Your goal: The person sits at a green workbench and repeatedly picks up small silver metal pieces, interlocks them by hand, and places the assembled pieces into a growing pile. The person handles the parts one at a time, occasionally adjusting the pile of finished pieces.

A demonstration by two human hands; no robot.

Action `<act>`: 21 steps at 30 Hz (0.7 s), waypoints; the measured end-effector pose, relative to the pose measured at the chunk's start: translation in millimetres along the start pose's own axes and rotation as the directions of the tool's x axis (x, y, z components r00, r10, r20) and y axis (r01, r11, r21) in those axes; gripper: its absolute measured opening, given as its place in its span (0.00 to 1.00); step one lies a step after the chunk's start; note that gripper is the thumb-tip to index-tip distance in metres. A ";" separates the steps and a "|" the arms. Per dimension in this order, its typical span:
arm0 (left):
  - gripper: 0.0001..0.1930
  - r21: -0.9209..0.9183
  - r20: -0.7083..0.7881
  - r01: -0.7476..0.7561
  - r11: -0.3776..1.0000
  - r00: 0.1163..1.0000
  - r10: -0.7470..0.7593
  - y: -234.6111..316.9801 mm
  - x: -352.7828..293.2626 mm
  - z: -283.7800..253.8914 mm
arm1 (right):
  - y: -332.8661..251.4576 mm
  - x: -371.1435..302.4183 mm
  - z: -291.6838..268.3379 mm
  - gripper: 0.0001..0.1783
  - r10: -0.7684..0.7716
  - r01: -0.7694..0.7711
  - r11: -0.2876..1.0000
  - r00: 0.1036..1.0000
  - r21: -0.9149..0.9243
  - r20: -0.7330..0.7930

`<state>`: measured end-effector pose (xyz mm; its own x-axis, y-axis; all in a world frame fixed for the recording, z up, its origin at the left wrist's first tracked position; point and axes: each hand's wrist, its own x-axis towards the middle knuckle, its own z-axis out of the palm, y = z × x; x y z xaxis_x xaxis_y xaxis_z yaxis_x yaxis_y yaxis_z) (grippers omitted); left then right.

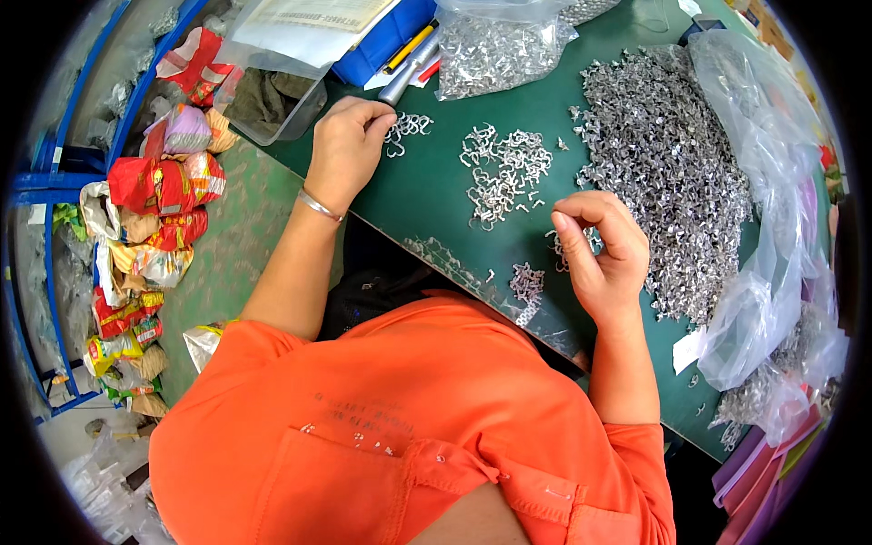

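Observation:
My left hand (350, 145) rests at the green table's near left edge, fingers curled and closed; what they hold, if anything, is hidden. Beside its fingertips lies a small pile of hook-shaped metal pieces (409, 132), and a grey-handled tool (409, 73) reaches toward them. My right hand (604, 250) is raised over the table, thumb and forefinger pinched; anything between them is too small to make out. A larger pile of hook-shaped pieces (509, 173) lies between my hands. Close by the right hand is a small heap of pinkish-grey pieces (527, 283).
A big heap of small metal parts (668, 173) covers the table's right side, bordered by a clear plastic bag (763, 182). At the back are a filled bag (500, 59), a blue bin (381, 41) and a plastic tub (313, 109). Colourful sacks (168, 186) line the left floor.

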<state>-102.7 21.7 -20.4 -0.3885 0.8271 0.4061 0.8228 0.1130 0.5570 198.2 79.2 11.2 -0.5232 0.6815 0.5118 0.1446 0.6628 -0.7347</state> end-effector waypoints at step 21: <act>0.06 -0.410 0.284 -0.195 0.891 0.901 0.328 86.6 -34.0 30.6 | -0.5 -0.9 0.7 0.06 0.083 -0.084 0.996 0.996 0.019 0.030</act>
<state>-5.5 20.1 -8.1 0.0380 0.9387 0.3426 0.6389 -0.2864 0.7140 198.1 78.0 10.9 -0.5346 0.7246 0.4349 0.1723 0.5973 -0.7833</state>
